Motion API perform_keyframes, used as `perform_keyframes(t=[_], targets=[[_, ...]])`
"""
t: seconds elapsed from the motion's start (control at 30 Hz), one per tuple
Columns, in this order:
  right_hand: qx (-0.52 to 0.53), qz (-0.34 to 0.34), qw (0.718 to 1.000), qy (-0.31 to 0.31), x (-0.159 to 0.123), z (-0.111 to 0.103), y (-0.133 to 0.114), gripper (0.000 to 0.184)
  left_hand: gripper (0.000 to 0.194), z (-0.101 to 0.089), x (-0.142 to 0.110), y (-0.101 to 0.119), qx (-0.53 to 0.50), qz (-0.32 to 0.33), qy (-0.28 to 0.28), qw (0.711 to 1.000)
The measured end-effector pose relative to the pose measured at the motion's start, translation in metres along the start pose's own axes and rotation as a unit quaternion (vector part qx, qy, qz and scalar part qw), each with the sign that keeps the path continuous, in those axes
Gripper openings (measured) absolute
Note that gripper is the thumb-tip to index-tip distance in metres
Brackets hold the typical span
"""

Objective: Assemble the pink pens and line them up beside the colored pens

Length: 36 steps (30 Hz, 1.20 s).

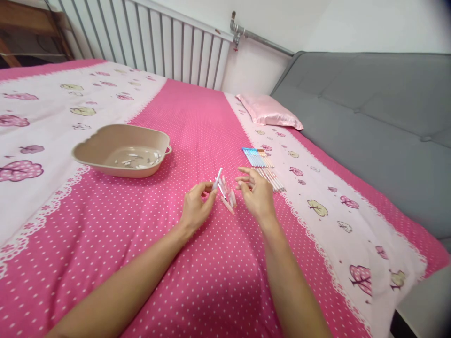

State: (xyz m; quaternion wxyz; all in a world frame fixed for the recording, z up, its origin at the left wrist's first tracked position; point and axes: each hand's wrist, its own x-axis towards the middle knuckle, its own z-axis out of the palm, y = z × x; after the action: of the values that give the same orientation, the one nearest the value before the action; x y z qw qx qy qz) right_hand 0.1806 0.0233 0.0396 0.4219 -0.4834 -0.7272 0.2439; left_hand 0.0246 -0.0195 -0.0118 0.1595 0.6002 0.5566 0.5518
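My left hand (198, 204) pinches a slim whitish pen (217, 178) between thumb and fingertips, its tip pointing up and away from me. Just beyond the fingers, a small loose pile of pale pink and white pen-like pieces (229, 196) lies on the bedspread. My right hand (256, 195) hovers on the other side of that pile, with fingers parted and nothing visible in them. Past this hand are neat rows of slim pens: a blue set (254, 157), an orange-brown set (266, 158), and a whitish-red row (270, 178) partly hidden behind the hand.
A beige plastic basin (121, 132) with small white pieces (136, 159) inside stands to the left. The pink dotted bedspread (197, 112) spreads all around. A pink satin pillow (269, 111) lies by the grey padded headboard (369, 94); a white radiator (169, 42) lines the wall.
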Motion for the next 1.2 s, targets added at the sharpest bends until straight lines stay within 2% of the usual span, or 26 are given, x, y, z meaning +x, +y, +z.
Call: perform_keyframes(t=[0.13, 0.27, 0.47, 0.57, 0.87, 1.07, 1.2], targets=[[-0.143, 0.056, 0.987, -0.055, 0.002, 0.005, 0.021, 0.037, 0.017, -0.002, 0.001, 0.002, 0.0, -0.053, 0.009, 0.999], [-0.177, 0.065, 0.978, -0.084, -0.001, 0.018, 0.04, 0.034, 0.016, -0.002, 0.001, 0.003, -0.002, -0.064, 0.01, 0.998], [-0.186, -0.008, 0.974, -0.132, -0.005, 0.038, 0.051, 0.041, 0.016, -0.002, 0.001, 0.002, -0.005, -0.064, 0.013, 0.998], [-0.198, -0.045, 0.968, -0.149, -0.009, 0.045, 0.05, 0.038, 0.016, -0.001, 0.001, 0.001, -0.008, -0.063, 0.013, 0.998], [-0.245, -0.025, 0.965, -0.09, -0.011, 0.045, 0.047, 0.021, 0.017, -0.001, 0.001, 0.0, -0.01, -0.071, 0.009, 0.997], [-0.247, 0.031, 0.968, -0.036, -0.01, 0.043, 0.046, 0.025, 0.018, -0.001, 0.001, 0.0, -0.013, -0.066, 0.01, 0.998], [-0.236, 0.067, 0.969, -0.033, -0.009, 0.04, 0.045, 0.025, 0.019, -0.002, 0.001, 0.001, -0.014, -0.077, 0.004, 0.997]])
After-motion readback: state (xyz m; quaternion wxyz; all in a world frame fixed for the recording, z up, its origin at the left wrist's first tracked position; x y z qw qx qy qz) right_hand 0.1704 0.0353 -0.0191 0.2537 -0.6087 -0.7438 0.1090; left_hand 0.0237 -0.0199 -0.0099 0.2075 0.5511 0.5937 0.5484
